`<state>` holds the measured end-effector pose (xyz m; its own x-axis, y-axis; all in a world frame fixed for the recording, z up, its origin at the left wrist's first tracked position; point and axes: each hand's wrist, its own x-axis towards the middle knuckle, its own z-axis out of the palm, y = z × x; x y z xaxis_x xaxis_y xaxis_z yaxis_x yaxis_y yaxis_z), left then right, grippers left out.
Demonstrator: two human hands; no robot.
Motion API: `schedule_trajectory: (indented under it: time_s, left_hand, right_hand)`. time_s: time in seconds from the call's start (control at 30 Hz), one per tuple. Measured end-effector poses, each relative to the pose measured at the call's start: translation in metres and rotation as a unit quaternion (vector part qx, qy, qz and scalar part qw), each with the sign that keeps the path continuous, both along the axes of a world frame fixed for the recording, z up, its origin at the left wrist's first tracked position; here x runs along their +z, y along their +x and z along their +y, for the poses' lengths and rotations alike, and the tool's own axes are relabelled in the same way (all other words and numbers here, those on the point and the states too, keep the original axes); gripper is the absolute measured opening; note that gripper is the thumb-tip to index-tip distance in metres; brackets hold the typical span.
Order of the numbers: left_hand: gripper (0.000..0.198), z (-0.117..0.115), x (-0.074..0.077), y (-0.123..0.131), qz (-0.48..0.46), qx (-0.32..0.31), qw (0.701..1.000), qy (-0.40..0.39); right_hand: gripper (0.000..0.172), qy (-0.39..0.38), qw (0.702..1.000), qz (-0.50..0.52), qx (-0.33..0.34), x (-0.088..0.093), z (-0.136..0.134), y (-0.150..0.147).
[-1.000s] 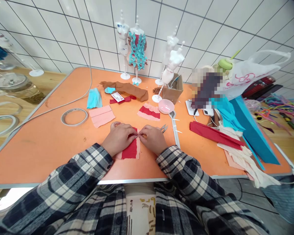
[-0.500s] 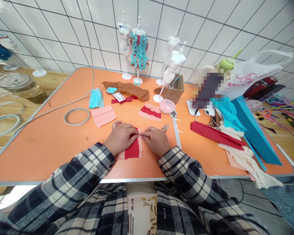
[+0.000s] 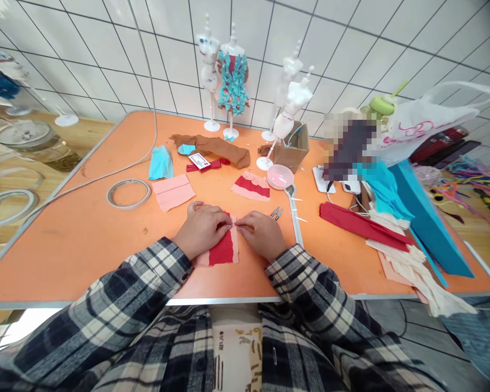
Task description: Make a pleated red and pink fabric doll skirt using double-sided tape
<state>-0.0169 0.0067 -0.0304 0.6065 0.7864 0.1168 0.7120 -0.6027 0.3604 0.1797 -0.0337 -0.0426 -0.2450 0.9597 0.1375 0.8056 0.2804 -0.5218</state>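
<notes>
A small pink fabric piece with a red band (image 3: 221, 249) lies flat on the orange table, partly covered by my hands. My left hand (image 3: 203, 228) rests over its upper left part, thumb and fingertips pinched together on the cloth. Opposite it, my right hand (image 3: 263, 233) pinches at the pink right edge, fingertips almost meeting those of the left. Whatever fine thing may sit between the fingertips is too small to make out. Small thread snips (image 3: 276, 213) lie just beyond my right hand. Farther back is a similar pink and red fabric piece (image 3: 251, 187).
A pink fabric square (image 3: 173, 192), a tape roll (image 3: 128, 194) and light blue cloth (image 3: 161, 163) lie to the left. Behind stand mini dress forms (image 3: 232, 81), a pink bowl (image 3: 280, 177) and a cardboard box (image 3: 297, 149). Red cloth (image 3: 363, 224) and other scraps lie at right.
Both hands keep their pinch on the fabric with hardly any movement. The camera view has shifted very slightly.
</notes>
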Motion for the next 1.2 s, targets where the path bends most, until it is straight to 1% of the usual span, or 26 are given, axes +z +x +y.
schedule_trajectory:
  time_s: [0.3, 0.43, 0.57, 0.67, 0.83, 1.0, 1.2]
  left_hand:
    - [0.019, 0.000, 0.001, 0.001, 0.009, -0.004, 1.000, -0.002]
    - [0.020, 0.000, 0.001, 0.000, 0.005, -0.004, 1.000, 0.001]
    - [0.020, 0.000, 0.000, 0.000, 0.006, -0.006, 1.000, 0.006]
    - [0.020, 0.000, -0.001, 0.001, 0.008, -0.006, 1.000, 0.010]
    - [0.022, 0.000, 0.000, 0.000, 0.007, -0.005, 1.000, 0.016]
    - [0.023, 0.003, 0.001, -0.005, 0.018, 0.005, 0.999, 0.032]
    - [0.021, 0.008, 0.001, -0.011, 0.024, 0.017, 0.999, 0.036]
  right_hand:
    - [0.012, -0.003, 1.000, 0.015, -0.002, 0.001, 0.001, 0.000]
    - [0.011, 0.014, 1.000, 0.021, -0.017, 0.003, 0.000, -0.001]
    - [0.011, 0.017, 0.999, -0.020, -0.027, 0.005, 0.001, -0.007]
    - [0.014, 0.007, 0.998, -0.054, -0.037, 0.005, 0.002, -0.011]
    - [0.014, -0.007, 0.997, -0.061, -0.044, 0.005, 0.006, -0.012]
    - [0.013, -0.062, 0.995, -0.070, -0.043, 0.010, 0.018, -0.009]
    - [0.012, -0.083, 0.992, -0.085, -0.050, 0.013, 0.029, -0.006]
